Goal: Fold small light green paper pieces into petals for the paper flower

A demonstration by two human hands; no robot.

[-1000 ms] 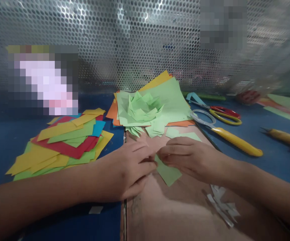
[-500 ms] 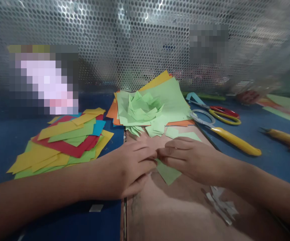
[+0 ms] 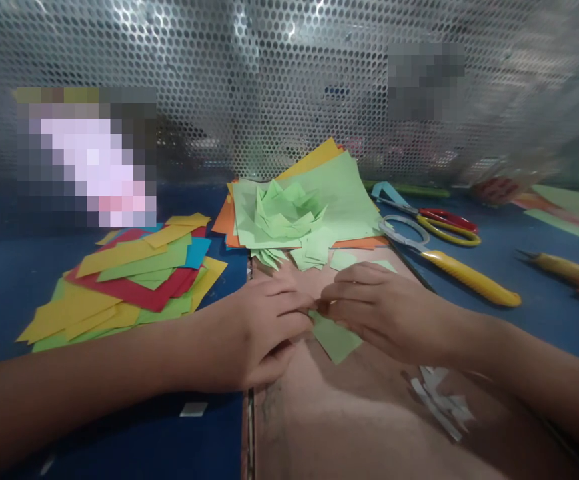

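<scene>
Board (image 3: 314, 427) splits a blue tabletop (image 3: 214, 447) before perforated metal (image 3: 194, 40); over it, left hand (image 3: 262, 333) and right hand (image 3: 384, 310) nearly meet at a green slip (image 3: 337, 341); whether they pinch it, I cannot tell.

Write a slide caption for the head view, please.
Left hand and right hand at a green paper, a folded paper bowl behind.
</scene>
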